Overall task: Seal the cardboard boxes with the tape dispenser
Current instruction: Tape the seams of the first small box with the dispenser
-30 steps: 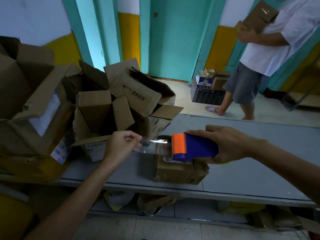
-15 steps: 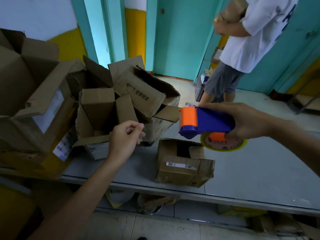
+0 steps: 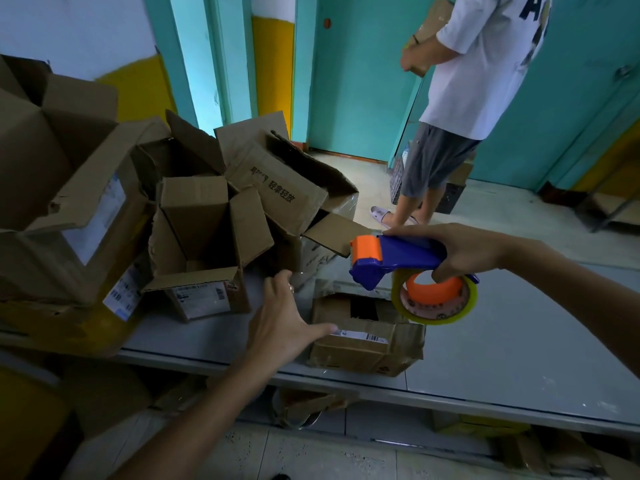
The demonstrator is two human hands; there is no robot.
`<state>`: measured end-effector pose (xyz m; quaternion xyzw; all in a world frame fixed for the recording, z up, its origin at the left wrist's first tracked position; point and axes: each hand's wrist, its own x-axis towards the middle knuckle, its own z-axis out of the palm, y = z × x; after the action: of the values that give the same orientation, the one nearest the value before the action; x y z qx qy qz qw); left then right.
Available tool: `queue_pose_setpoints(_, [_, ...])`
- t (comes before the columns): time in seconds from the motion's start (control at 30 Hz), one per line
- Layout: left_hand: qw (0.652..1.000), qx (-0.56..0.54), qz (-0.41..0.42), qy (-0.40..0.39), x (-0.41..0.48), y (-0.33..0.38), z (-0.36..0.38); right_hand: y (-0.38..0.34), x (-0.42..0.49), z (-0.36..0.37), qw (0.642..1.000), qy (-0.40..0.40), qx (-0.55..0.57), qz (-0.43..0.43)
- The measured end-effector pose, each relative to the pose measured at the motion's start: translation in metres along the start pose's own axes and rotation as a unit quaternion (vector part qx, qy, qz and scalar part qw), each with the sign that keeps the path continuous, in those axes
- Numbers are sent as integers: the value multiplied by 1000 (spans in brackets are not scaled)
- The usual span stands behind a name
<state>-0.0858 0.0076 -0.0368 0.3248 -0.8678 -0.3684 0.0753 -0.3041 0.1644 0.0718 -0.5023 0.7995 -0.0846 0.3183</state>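
Note:
A small, crumpled cardboard box [image 3: 367, 344] with a white label lies near the front edge of the grey table [image 3: 512, 344]; a dark gap shows in its top. My left hand [image 3: 284, 320] is spread open, its fingers resting against the box's left side and near top edge. My right hand [image 3: 460, 252] grips the blue and orange tape dispenser [image 3: 398, 258] in the air just above the box's far right corner, its roll of clear tape [image 3: 437, 301] hanging below.
Several open, empty cardboard boxes [image 3: 204, 237] are heaped on the table's left half. A person [image 3: 460, 109] in a white shirt stands beyond the table holding a box, beside a dark crate on the floor. More cardboard lies under the table.
My left hand let go of the tape strip, dropped and opened onto the small box. My right hand lifted the dispenser off the box and tipped it so the roll shows. The person walked left.

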Motion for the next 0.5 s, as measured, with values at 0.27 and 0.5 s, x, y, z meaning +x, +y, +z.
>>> queue_pose_setpoints(0.27, [997, -34, -23, 70, 11, -4, 31, -3, 7, 1, 999, -23, -20, -16])
queue_pose_setpoints(0.5, [997, -27, -18, 65, 14, -15, 31, -2, 0, 37, 986, 13, -160, -34])
